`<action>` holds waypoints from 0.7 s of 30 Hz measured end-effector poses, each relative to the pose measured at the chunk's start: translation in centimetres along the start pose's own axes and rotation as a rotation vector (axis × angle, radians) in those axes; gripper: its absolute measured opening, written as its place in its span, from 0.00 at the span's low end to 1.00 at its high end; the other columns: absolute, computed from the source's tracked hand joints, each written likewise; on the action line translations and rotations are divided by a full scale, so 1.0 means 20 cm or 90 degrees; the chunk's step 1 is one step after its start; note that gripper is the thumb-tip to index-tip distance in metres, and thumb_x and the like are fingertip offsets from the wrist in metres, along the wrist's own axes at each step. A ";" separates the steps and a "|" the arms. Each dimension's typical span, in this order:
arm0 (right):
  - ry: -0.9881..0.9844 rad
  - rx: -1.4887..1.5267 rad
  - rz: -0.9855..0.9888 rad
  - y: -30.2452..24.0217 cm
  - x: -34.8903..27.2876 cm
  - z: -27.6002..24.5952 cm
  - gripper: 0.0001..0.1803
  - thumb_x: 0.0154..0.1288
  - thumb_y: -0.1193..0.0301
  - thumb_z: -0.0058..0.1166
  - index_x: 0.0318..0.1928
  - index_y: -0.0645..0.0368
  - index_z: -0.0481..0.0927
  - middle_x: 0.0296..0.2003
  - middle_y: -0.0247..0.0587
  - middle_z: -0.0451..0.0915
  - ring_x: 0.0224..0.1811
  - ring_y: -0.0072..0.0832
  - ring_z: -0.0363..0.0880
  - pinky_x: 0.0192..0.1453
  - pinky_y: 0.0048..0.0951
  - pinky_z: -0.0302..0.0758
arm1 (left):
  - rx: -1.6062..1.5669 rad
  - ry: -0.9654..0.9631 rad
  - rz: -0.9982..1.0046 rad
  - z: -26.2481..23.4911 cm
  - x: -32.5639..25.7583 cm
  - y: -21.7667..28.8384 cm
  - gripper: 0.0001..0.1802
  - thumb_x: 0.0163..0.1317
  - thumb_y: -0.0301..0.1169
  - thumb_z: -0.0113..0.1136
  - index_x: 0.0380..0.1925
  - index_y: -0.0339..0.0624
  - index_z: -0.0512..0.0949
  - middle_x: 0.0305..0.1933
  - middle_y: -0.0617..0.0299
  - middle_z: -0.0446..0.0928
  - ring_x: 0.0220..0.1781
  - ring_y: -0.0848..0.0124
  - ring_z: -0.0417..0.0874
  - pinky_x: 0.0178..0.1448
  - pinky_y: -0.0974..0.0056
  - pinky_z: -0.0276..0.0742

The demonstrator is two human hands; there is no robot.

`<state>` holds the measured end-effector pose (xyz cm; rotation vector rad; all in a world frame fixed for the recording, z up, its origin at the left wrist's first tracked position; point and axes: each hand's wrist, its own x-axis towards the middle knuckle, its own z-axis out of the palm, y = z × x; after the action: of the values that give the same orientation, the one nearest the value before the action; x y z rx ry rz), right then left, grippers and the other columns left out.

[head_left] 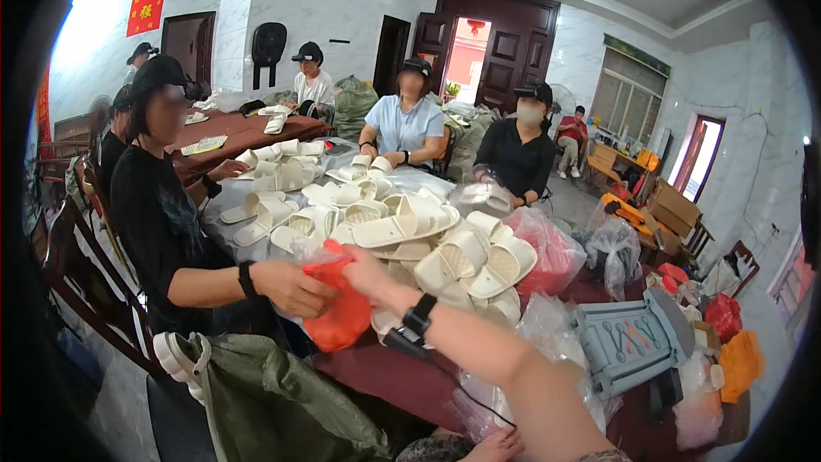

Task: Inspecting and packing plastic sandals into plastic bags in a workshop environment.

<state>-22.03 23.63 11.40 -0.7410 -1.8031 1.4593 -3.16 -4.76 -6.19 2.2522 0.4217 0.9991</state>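
My right hand (366, 272), with a dark watch on its wrist, reaches left across the view and is closed on the upper part of a red plastic bag (335, 321). A co-worker in black on the left has a hand (299, 288) at the same bag from the other side. My left hand (496, 445) is low at the bottom edge, below my right forearm and close to clear plastic wrapping (479, 402); it is partly cut off, so its grip cannot be made out. Just beyond the red bag lies a large pile of cream slide sandals (410, 218).
A green woven sack (282, 402) with cream sandals (180, 359) at its edge is at lower left. A grey-blue folding stool (629, 334) lies at right, near clear bags (614, 248) and cardboard boxes (671, 210). Several co-workers sit around the dark red table (385, 381).
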 end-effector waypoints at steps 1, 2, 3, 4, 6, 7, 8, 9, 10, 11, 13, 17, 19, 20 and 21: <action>0.030 -0.067 -0.073 0.08 0.04 0.04 0.18 0.67 0.80 0.43 0.54 0.62 0.78 0.46 0.39 0.83 0.45 0.29 0.80 0.49 0.30 0.77 | 0.089 0.008 0.077 -0.02 0.01 0.00 0.29 0.56 0.40 0.62 0.57 0.40 0.76 0.65 0.46 0.71 0.69 0.46 0.67 0.73 0.47 0.60; 0.055 -0.133 -0.144 0.12 0.07 0.06 0.16 0.69 0.78 0.46 0.55 0.61 0.78 0.44 0.36 0.82 0.42 0.27 0.80 0.47 0.28 0.76 | 0.089 0.011 0.083 -0.04 0.03 0.00 0.29 0.56 0.40 0.62 0.57 0.40 0.76 0.65 0.46 0.71 0.69 0.46 0.67 0.73 0.47 0.60; 0.098 -0.021 -0.067 0.05 0.01 0.18 0.13 0.73 0.71 0.48 0.53 0.61 0.78 0.43 0.34 0.82 0.42 0.22 0.79 0.45 0.26 0.76 | 0.040 0.067 0.071 -0.06 0.01 0.02 0.28 0.57 0.40 0.62 0.57 0.41 0.76 0.65 0.47 0.72 0.69 0.47 0.67 0.74 0.47 0.60; 0.087 -0.023 -0.060 0.05 0.03 0.19 0.13 0.73 0.71 0.48 0.53 0.61 0.78 0.43 0.34 0.82 0.42 0.22 0.79 0.45 0.26 0.76 | -0.010 0.122 0.062 -0.07 0.00 0.04 0.27 0.57 0.40 0.62 0.56 0.41 0.77 0.65 0.48 0.72 0.69 0.47 0.67 0.74 0.47 0.59; -0.050 0.020 0.064 0.00 0.03 0.13 0.18 0.75 0.64 0.49 0.57 0.62 0.77 0.46 0.36 0.80 0.44 0.19 0.77 0.42 0.24 0.75 | -0.006 0.131 0.071 -0.04 -0.02 0.03 0.27 0.57 0.41 0.62 0.56 0.42 0.77 0.65 0.49 0.72 0.70 0.47 0.65 0.74 0.47 0.58; -0.052 -0.009 0.088 -0.02 0.00 0.13 0.21 0.76 0.61 0.49 0.61 0.62 0.74 0.48 0.36 0.79 0.44 0.19 0.77 0.42 0.23 0.75 | 0.006 0.064 0.013 0.05 -0.06 -0.07 0.27 0.57 0.41 0.62 0.57 0.43 0.77 0.65 0.49 0.72 0.70 0.47 0.64 0.74 0.47 0.58; -0.047 -0.017 0.095 -0.02 -0.04 0.12 0.21 0.76 0.61 0.49 0.61 0.62 0.74 0.48 0.36 0.79 0.44 0.19 0.77 0.42 0.23 0.75 | 0.015 -0.009 -0.037 0.13 -0.06 -0.11 0.28 0.57 0.41 0.62 0.57 0.43 0.77 0.65 0.50 0.73 0.71 0.48 0.63 0.74 0.47 0.58; -0.013 -0.018 0.074 0.00 -0.09 0.06 0.22 0.75 0.61 0.49 0.62 0.62 0.74 0.49 0.36 0.79 0.45 0.20 0.77 0.43 0.23 0.75 | -0.036 -0.109 -0.085 0.01 -0.03 -0.05 0.31 0.55 0.40 0.63 0.60 0.41 0.75 0.68 0.47 0.69 0.74 0.47 0.59 0.76 0.47 0.56; 0.015 -0.018 0.048 0.00 -0.13 0.03 0.23 0.75 0.62 0.49 0.63 0.62 0.73 0.50 0.36 0.79 0.46 0.21 0.78 0.44 0.23 0.75 | -0.040 -0.109 -0.077 -0.04 -0.01 -0.01 0.31 0.55 0.40 0.63 0.60 0.41 0.75 0.68 0.47 0.69 0.74 0.47 0.59 0.76 0.47 0.56; 0.050 -0.056 -0.033 -0.02 -0.20 0.04 0.23 0.74 0.62 0.51 0.63 0.62 0.73 0.51 0.35 0.79 0.48 0.22 0.78 0.48 0.23 0.75 | -0.036 -0.106 -0.084 -0.08 -0.01 0.01 0.33 0.55 0.40 0.63 0.61 0.40 0.73 0.70 0.45 0.66 0.75 0.46 0.57 0.77 0.47 0.55; 0.008 -0.083 -0.054 -0.14 -0.32 0.00 0.23 0.74 0.63 0.53 0.63 0.62 0.73 0.52 0.36 0.79 0.50 0.22 0.78 0.51 0.24 0.75 | -0.013 -0.118 -0.096 -0.09 -0.02 0.00 0.38 0.54 0.39 0.65 0.65 0.36 0.68 0.74 0.39 0.58 0.78 0.44 0.53 0.78 0.47 0.53; -0.052 -0.044 -0.113 -0.58 -0.74 -0.08 0.19 0.74 0.67 0.53 0.59 0.63 0.75 0.50 0.37 0.80 0.51 0.21 0.77 0.59 0.26 0.72 | 0.069 -0.071 -0.057 -0.06 -0.02 0.01 0.38 0.55 0.38 0.66 0.66 0.38 0.67 0.75 0.39 0.57 0.77 0.44 0.56 0.78 0.46 0.54; -0.041 -0.115 -0.273 -0.82 -1.00 -0.11 0.16 0.74 0.68 0.50 0.56 0.63 0.77 0.49 0.40 0.82 0.50 0.27 0.79 0.59 0.30 0.72 | 0.058 -0.106 -0.070 -0.09 -0.01 0.05 0.38 0.56 0.38 0.66 0.66 0.39 0.67 0.75 0.40 0.57 0.77 0.44 0.56 0.77 0.46 0.55; -0.035 -0.208 -0.378 -0.95 -1.12 -0.15 0.15 0.74 0.69 0.49 0.55 0.63 0.78 0.47 0.41 0.82 0.50 0.32 0.79 0.59 0.32 0.72 | 0.050 -0.130 -0.087 -0.09 -0.01 0.06 0.38 0.56 0.39 0.67 0.66 0.39 0.67 0.75 0.40 0.58 0.77 0.44 0.56 0.77 0.46 0.55; -0.027 -0.306 -0.482 -1.08 -1.25 -0.19 0.15 0.73 0.69 0.48 0.53 0.63 0.79 0.46 0.42 0.82 0.49 0.37 0.79 0.58 0.34 0.72 | 0.046 -0.118 -0.076 -0.07 -0.02 0.05 0.38 0.58 0.42 0.67 0.66 0.41 0.68 0.77 0.41 0.54 0.78 0.42 0.53 0.77 0.44 0.55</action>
<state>-4.23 1.72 28.92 -0.1782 -2.1595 0.5578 -4.44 -5.19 -5.15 2.3298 0.5108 0.7189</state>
